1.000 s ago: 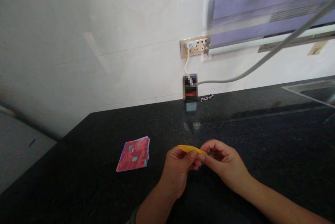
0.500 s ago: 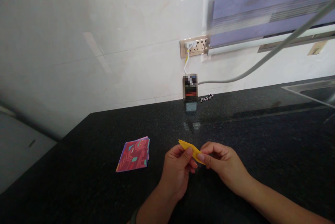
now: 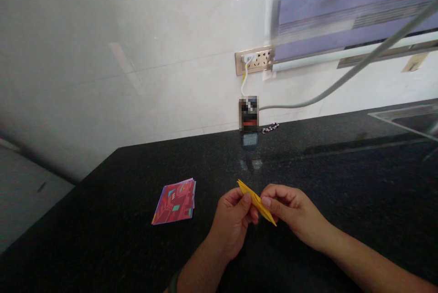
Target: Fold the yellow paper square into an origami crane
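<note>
A piece of folded yellow paper (image 3: 265,213) is held up over the dark counter, slanting down to the right. My left hand (image 3: 231,220) pinches its left side between thumb and fingers. On the right edge, the thumb and fingers of my right hand (image 3: 296,213) close on the paper's upper layers. Some fingertips are hidden behind the paper. Left of my hands lies a small stack of printed paper sheets (image 3: 175,202), the top one red and pink with teal shapes.
The black speckled counter (image 3: 119,247) meets a pale tiled wall. A blurred dark box (image 3: 249,115) leans there, with a beaded strand (image 3: 270,128) beside it. A wall socket (image 3: 255,60) holds a white plug. A grey cable (image 3: 342,83) crosses at right, above a sink-like recess (image 3: 410,122).
The yellow paper has turned steeper, and its lower right tip now shows below my right thumb. My right fingers have shifted slightly up along its edge. The stack has stayed put.
</note>
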The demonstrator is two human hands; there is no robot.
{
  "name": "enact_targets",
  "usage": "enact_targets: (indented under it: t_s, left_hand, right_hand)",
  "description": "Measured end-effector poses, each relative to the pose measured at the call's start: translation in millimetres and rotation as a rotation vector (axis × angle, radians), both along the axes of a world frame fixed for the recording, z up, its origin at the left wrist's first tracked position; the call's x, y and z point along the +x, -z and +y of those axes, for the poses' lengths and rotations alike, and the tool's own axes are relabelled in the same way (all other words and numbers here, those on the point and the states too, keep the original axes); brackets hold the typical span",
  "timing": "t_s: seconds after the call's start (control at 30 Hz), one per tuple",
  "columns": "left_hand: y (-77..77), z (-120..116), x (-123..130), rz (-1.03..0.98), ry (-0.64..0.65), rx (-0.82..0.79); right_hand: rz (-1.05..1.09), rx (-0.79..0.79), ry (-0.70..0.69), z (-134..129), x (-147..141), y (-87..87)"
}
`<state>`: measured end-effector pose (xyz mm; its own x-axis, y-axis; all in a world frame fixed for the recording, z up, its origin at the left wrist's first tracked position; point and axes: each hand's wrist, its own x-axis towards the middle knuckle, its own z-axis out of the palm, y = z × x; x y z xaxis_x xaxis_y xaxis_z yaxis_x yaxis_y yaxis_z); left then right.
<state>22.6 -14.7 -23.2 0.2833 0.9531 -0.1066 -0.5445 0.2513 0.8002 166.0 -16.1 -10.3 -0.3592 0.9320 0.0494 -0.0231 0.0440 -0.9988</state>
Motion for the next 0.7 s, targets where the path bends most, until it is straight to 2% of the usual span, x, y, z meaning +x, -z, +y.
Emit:
enact_targets:
  t_s: [0.1,0.2,0.27,0.33,0.4,0.47,0.57,0.7]
  left_hand:
    - [0.4,1,0,-0.017,0.039,0.016]
    - [0.3,1,0,0.002,0.047,0.003]
    - [0.1,1,-1,0.025,0.043,-0.02]
    - [0.1,0,-1,0.036,0.03,-0.027]
    - [0.2,0,-1,0.037,0.013,-0.012]
    - [0.4,0,-1,0.038,0.001,0.003]
    - [0.8,1,0,0.046,-0.001,-0.001]
    - [1.0,0,0,0.053,0.001,-0.027]
  right_hand:
    - [0.018,-0.021,0.0,0,-1,1.2]
    - [-0.047,0.042,0.071,0,0,4.8]
    - [-0.158,0.176,0.158,0,2,7.0]
    - [-0.301,0.393,0.22,1,5,7.5]
    - [-0.419,0.613,0.225,1,8,6.2]
    - [-0.482,0.749,0.201,2,11,4.3]
    - [-0.521,0.795,0.188,4,14,2.1]
    - [-0.533,0.746,0.17,2,13,0.9]
